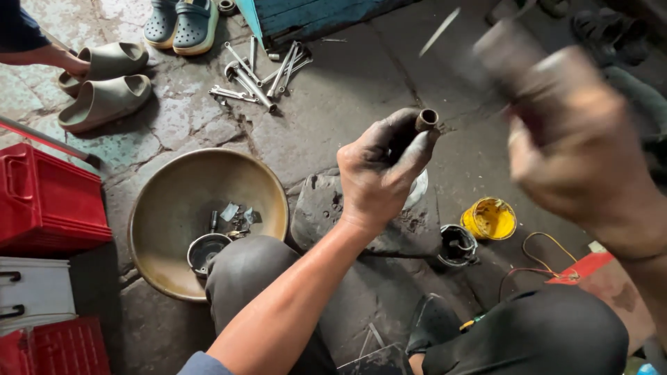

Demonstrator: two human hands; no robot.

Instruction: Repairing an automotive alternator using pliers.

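My left hand (381, 177), black with grease, had its fingers clamped around a short metal tube (425, 120), open end up, held over a dark flat slab (326, 208) on the concrete floor (347, 90). My right hand (580, 149) was raised beside it and too blurred to tell how its fingers stood; it seemed wrapped on some dark cylinder (511, 52). Small parts already lay in the brass-coloured basin (174, 187), wrenches (260, 69) lay beyond, so I judged the work midway.

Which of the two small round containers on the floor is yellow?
The yellow pot, farther right, near the red and yellow wires. The other container, just left of it, is dark and greasy.
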